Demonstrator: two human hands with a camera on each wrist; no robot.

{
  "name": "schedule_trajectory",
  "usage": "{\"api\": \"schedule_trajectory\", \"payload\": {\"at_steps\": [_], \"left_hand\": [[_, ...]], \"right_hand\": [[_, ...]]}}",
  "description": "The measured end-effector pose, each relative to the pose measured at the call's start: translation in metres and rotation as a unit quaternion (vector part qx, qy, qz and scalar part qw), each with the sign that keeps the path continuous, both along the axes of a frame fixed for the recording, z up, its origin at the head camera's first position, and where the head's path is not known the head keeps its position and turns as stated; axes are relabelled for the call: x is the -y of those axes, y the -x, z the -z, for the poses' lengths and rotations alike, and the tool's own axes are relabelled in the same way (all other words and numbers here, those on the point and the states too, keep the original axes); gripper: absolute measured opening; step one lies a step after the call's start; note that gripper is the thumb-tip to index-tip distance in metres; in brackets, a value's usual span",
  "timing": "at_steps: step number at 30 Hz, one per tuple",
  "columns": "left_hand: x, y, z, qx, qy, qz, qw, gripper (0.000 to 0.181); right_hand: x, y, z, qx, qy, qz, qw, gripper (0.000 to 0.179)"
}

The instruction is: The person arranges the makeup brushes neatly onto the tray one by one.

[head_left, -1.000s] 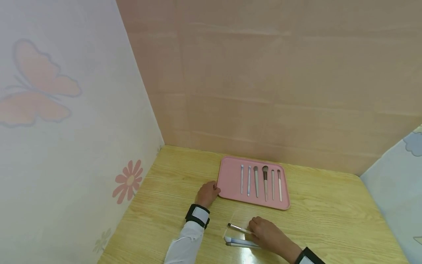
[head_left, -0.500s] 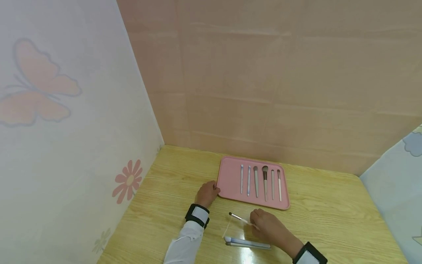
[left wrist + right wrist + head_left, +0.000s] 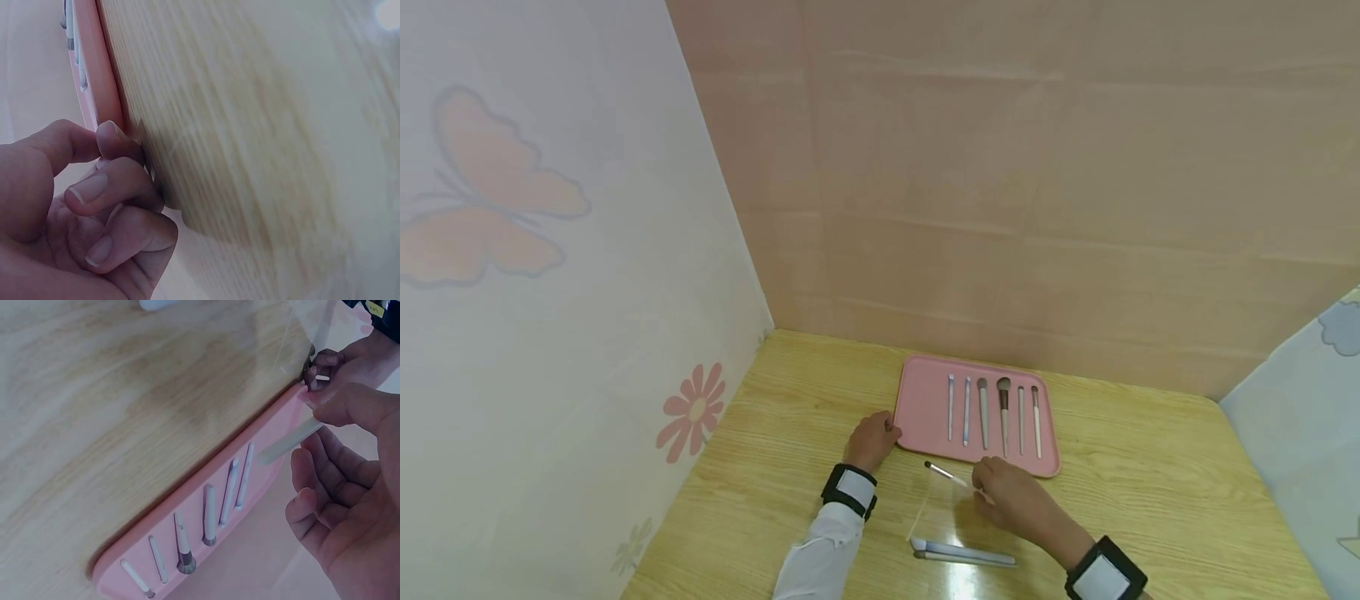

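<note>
Left hand: we see the left hand (image 3: 871,442) pinching the near-left corner of the pink tray (image 3: 921,408).
Right hand: we see the right hand (image 3: 1017,502) pinching a dark-tipped makeup brush (image 3: 940,471) by its pale handle.
Held brush: off the wooden table (image 3: 805,400), near the tray's front edge, tip leftward.
On tray: we count six brushes (image 3: 983,417), side by side, apart.
On table: two brushes (image 3: 958,552) together, nearer us.

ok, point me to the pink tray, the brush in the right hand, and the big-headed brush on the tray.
Pink tray (image 3: 922,408): head view, bare left part of its floor.
Held brush (image 3: 290,442): right wrist view, pale handle.
Big-headed brush (image 3: 1004,422): head view, upper handle.
</note>
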State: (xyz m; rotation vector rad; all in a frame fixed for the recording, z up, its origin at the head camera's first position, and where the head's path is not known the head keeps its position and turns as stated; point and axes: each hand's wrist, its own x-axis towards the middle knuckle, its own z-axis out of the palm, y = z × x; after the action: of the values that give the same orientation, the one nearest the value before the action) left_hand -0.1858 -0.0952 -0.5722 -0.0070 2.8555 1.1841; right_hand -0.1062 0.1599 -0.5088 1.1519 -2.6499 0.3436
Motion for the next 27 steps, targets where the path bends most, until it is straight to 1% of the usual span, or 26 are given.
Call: {"api": "schedule_trajectory", "payload": {"at_steps": [4,10,18,27], "left_hand": [[0.0,0.0,0.0,0.003,0.002,-0.002,1.0,0.026],[-0.001,-0.001,-0.003,0.016,0.0,-0.004,0.9999,0.025],[-0.002,-0.001,-0.003,0.019,0.016,-0.005,0.9997,0.027],[-0.001,0.002,-0.001,0.023,0.017,-0.005,0.9996,0.027]], "right_hand": [[-0.001,0.005,-0.005,-0.013,0.007,0.004,0.9999,0.022],[0.0,0.012,-0.01,-0.02,0.01,0.018,0.9996,0.022],[0.006,0.023,-0.016,0.016,-0.01,0.052,0.9985,0.021],[0.016,0.037,-0.021,0.03,0.006,0.089,0.9956,0.02]]}}
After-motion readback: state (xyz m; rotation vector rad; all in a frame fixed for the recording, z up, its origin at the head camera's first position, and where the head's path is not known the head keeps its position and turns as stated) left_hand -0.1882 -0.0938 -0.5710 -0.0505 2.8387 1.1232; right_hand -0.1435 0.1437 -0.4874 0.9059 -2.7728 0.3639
